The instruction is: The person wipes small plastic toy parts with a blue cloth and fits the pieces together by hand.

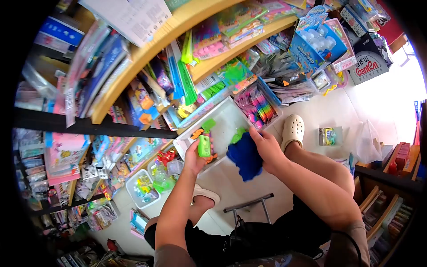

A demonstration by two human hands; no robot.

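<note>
My left hand (194, 159) is closed on a small bright green block-like toy (204, 146) with a hole or mark in its face. In my right hand (269, 150) is a dark blue, soft-looking cloth (245, 156) with a wavy edge, pinched at its top corner and hanging down. Both hands are over the near side of a white plastic bin (227, 111). Inside that bin lie another green piece (208, 125), an orange curly piece (197, 133) and a bit of green (238, 135) partly hidden behind the blue cloth.
Shelves with wooden edges (147, 42) and packed goods curve around the front and left. A bin of rainbow-coloured items (262, 104) stands beside the white one. A small white basket (142, 189) and a clear box (330, 136) sit on the floor. Metal stool legs (249, 204) are near my feet.
</note>
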